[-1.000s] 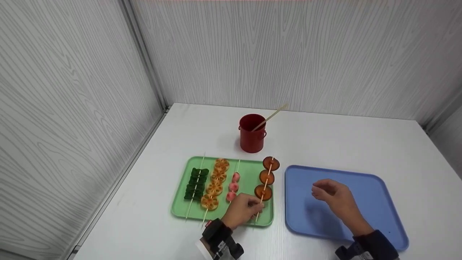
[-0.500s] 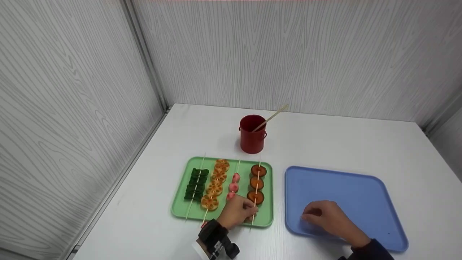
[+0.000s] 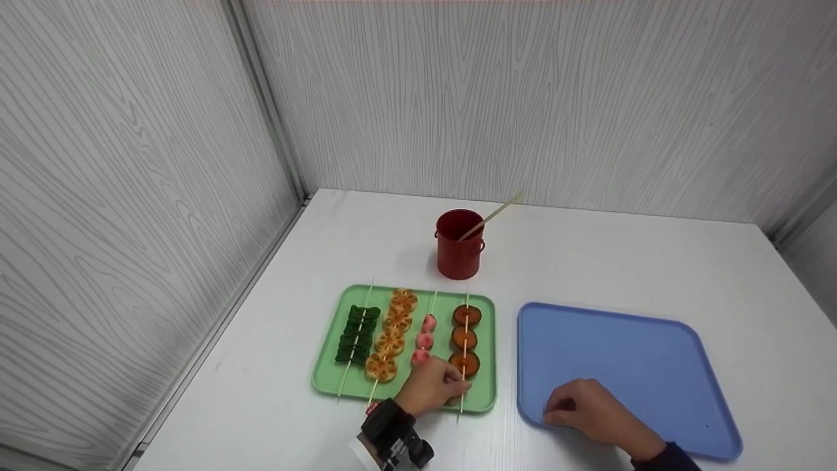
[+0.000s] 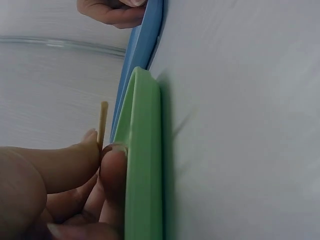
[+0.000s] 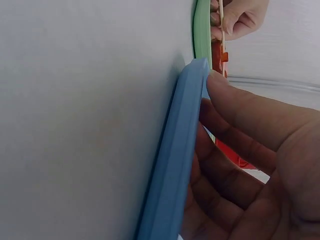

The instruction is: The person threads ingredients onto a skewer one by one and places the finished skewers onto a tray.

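Observation:
My left hand point(image 3: 426, 387) pinches the bare lower end of a wooden skewer of brown, orange-centred round slices point(image 3: 465, 340). That skewer lies along the right side of a green tray point(image 3: 446, 313). In the left wrist view the stick's end point(image 4: 103, 117) shows between thumb and finger, beside the tray's rim. Over the near left corner of a blue tray point(image 3: 634, 356) is my right hand point(image 3: 592, 411), its fingers loosely bent with nothing seen between them. The right wrist view shows the thumb close to the tray's rim point(image 5: 175, 160); contact is unclear.
Left of the held skewer, the green tray carries a pink ball skewer point(image 3: 425, 340), a lotus-root-slice skewer point(image 3: 390, 341) and a dark green leafy skewer point(image 3: 357, 337). Behind stands a red bucket point(image 3: 458, 256) with a thin stick point(image 3: 500, 210) leaning in it. Pale panels point(image 3: 523, 98) enclose the table.
The brown-slice skewer has moved left and down onto the green tray, still pinched by my left hand. My right hand has come down and nearer, to the blue tray's front left corner.

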Tool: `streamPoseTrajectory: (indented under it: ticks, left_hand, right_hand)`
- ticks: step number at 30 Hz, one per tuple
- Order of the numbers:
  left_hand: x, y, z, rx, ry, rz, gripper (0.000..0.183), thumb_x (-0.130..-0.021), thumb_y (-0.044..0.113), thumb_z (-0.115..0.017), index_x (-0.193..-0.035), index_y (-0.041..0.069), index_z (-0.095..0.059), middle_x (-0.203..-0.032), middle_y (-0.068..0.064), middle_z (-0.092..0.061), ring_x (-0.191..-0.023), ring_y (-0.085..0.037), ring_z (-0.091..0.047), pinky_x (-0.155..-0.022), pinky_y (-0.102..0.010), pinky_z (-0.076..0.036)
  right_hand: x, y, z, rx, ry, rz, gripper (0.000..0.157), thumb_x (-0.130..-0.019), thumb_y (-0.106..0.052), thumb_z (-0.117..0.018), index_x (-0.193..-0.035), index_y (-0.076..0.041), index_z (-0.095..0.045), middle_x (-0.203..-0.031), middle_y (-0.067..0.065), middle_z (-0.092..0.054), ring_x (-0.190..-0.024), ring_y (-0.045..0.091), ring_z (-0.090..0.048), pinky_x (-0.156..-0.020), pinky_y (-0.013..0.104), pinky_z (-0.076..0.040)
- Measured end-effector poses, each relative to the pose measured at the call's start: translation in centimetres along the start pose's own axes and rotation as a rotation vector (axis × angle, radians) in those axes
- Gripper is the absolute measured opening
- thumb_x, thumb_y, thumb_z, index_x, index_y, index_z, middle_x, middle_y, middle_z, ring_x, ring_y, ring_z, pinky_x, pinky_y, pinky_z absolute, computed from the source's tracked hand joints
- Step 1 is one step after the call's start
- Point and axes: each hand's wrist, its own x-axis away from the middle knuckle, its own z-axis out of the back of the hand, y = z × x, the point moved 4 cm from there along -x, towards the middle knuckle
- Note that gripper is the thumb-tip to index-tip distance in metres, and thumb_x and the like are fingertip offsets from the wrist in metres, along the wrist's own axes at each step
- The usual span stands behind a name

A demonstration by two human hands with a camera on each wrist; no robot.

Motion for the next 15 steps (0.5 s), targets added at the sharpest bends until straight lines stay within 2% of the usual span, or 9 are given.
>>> streamPoseTrajectory:
  ticks: [5,9,15]
  left_hand:
    - [-0.06,0.07,-0.02,-0.006,-0.046,0.033,0.016,-0.088,0.013,-0.073,-0.075,0.003,-0.073,-0.06,0.006,-0.059,-0.051,-0.001,-0.047,-0.05,-0.016,-0.036]
    - [0.07,0.1,0.04,0.018,-0.076,0.06,0.016,-0.088,0.013,-0.072,-0.075,0.004,-0.073,-0.059,0.007,-0.056,-0.051,-0.003,-0.047,-0.05,-0.017,-0.036]
    - [0.15,0.33,0.32,-0.053,-0.049,0.036,0.024,-0.086,0.019,-0.076,-0.066,0.006,-0.068,-0.055,0.009,-0.048,-0.05,-0.003,-0.041,-0.05,-0.018,-0.032]
  right_hand:
    - [0.0,-0.18,0.1,0.004,-0.001,-0.023,0.008,-0.085,-0.018,-0.075,-0.079,-0.013,-0.075,-0.075,-0.009,-0.067,-0.067,0.0,-0.053,-0.058,0.02,-0.045]
    - [-0.05,-0.13,0.0,0.007,0.0,-0.031,0.008,-0.085,-0.018,-0.075,-0.079,-0.013,-0.075,-0.074,-0.009,-0.067,-0.066,0.0,-0.053,-0.057,0.02,-0.045]
    - [0.0,-0.01,-0.16,0.009,-0.004,-0.022,0.009,-0.084,-0.02,-0.076,-0.077,-0.014,-0.075,-0.071,-0.011,-0.063,-0.063,-0.002,-0.048,-0.055,0.019,-0.043]
